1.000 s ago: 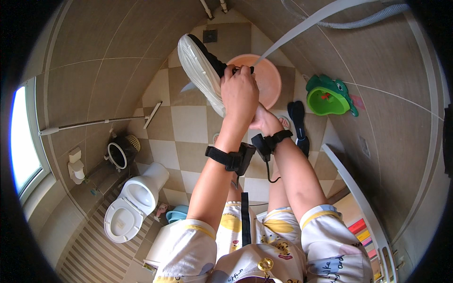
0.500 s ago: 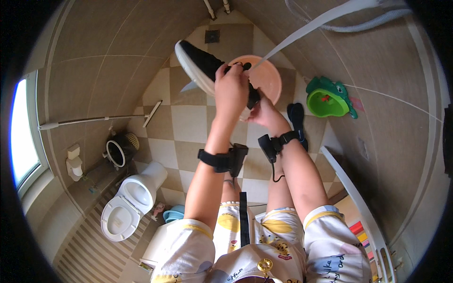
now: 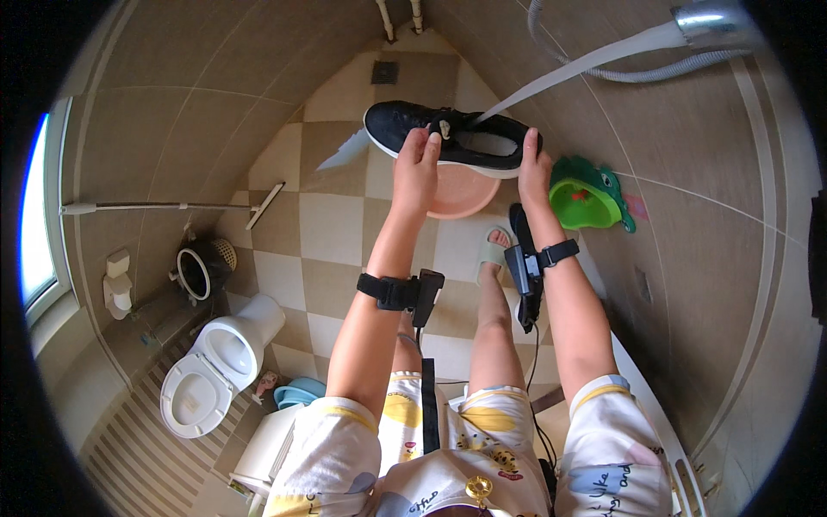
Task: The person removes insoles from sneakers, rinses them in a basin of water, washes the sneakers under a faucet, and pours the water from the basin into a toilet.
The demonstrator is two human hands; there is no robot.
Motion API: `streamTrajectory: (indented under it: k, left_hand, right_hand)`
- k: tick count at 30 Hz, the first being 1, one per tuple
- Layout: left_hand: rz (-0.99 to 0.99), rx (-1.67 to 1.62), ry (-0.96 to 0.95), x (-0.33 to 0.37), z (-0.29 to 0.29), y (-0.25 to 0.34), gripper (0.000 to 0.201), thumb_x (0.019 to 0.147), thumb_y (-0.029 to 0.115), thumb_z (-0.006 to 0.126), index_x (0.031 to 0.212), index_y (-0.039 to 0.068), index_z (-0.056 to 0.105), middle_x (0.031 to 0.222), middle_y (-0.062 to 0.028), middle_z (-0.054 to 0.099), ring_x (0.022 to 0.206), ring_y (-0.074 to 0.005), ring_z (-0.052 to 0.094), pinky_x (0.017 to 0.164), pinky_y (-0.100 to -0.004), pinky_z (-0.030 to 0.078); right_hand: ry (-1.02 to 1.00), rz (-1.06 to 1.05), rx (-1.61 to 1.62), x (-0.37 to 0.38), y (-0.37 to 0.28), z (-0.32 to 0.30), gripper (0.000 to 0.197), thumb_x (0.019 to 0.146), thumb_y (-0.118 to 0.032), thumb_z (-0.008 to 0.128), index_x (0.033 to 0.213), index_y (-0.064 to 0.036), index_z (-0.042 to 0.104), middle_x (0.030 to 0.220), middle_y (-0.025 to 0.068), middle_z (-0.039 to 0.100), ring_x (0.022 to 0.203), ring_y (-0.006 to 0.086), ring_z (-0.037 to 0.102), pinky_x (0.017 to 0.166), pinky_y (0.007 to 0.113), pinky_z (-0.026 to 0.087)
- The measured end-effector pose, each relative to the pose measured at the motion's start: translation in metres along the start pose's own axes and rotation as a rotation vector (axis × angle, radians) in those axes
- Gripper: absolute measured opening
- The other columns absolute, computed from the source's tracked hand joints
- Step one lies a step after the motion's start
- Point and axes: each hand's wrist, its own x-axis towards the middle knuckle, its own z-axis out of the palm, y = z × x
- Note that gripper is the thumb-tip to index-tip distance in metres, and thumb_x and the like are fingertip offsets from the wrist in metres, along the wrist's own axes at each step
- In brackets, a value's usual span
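Water (image 3: pixel 594 60) hitting black shoe (image 3: pixel 463 155) — left hand (image 3: pixel 416 174) clamped midway, right hand (image 3: pixel 534 171) clamped on heel.

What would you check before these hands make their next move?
1. Left hand gripping the black shoe: ok, near the tongue.
2. Right hand supporting the shoe: ok, at the heel.
3. Water stream reaching the shoe: ok, it meets it near the opening.
4. Pink basin beneath: ok, partly hidden by the shoe.
5. Shoe clean inside: cannot tell, too small to judge.
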Motion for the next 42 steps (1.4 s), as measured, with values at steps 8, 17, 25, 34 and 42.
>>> streamTrajectory:
  k: [8, 17, 25, 34, 42]
  left_hand:
    - [0.05, -0.06, -0.066, 0.002, 0.023, -0.003, 0.02, 0.089, 0.02, 0.05, 0.085, 0.0, 0.048, 0.069, -0.0031, 0.045, 0.065, -0.0101, 0.039, 0.06, -0.0237, 0.036]
    - [0.136, 0.024, 0.078, 0.012, -0.009, 0.003, 0.019, 0.09, 0.02, 0.048, 0.09, 0.001, 0.048, 0.073, -0.0074, 0.049, 0.069, -0.0139, 0.043, 0.065, -0.0273, 0.04]
    - [0.039, -0.107, 0.029, 0.014, -0.01, 0.008, 0.017, 0.089, 0.018, 0.047, 0.092, 0.001, 0.05, 0.077, -0.0084, 0.053, 0.071, -0.0146, 0.045, 0.067, -0.0272, 0.04]
    - [0.048, 0.059, 0.064, -0.001, 0.014, 0.008, 0.02, 0.089, 0.018, 0.049, 0.092, -0.001, 0.048, 0.083, -0.0112, 0.056, 0.077, -0.0155, 0.05, 0.073, -0.0277, 0.041]
    - [-0.165, -0.129, 0.052, -0.003, -0.04, -0.014, 0.016, 0.093, 0.021, 0.042, 0.087, 0.006, 0.046, 0.081, 0.0015, 0.043, 0.076, -0.0076, 0.042, 0.074, -0.0248, 0.04]
  right_hand:
    - [0.027, 0.08, 0.059, -0.002, -0.022, -0.024, 0.073, 0.085, -0.055, 0.041, 0.108, 0.0133, 0.049, 0.109, 0.0238, 0.054, 0.102, 0.0278, 0.05, 0.088, 0.031, 0.036]
    - [-0.041, 0.084, 0.075, -0.015, -0.041, 0.019, 0.061, 0.088, -0.05, 0.038, 0.105, 0.0069, 0.054, 0.104, 0.0232, 0.057, 0.1, 0.0296, 0.053, 0.087, 0.034, 0.038]
    - [-0.034, -0.004, 0.054, 0.009, -0.003, 0.028, 0.069, 0.087, -0.052, 0.039, 0.115, 0.0105, 0.045, 0.114, 0.0184, 0.051, 0.104, 0.0218, 0.048, 0.09, 0.031, 0.035]
    - [-0.113, 0.163, 0.232, 0.003, 0.001, 0.008, 0.066, 0.085, -0.054, 0.041, 0.117, 0.0038, 0.046, 0.117, 0.0122, 0.051, 0.104, 0.022, 0.05, 0.088, 0.03, 0.038]
    - [-0.348, -0.407, -0.132, -0.03, -0.021, 0.023, 0.054, 0.082, -0.031, 0.058, 0.126, -0.0058, 0.038, 0.117, 0.0176, 0.05, 0.107, 0.0309, 0.049, 0.089, 0.035, 0.038]
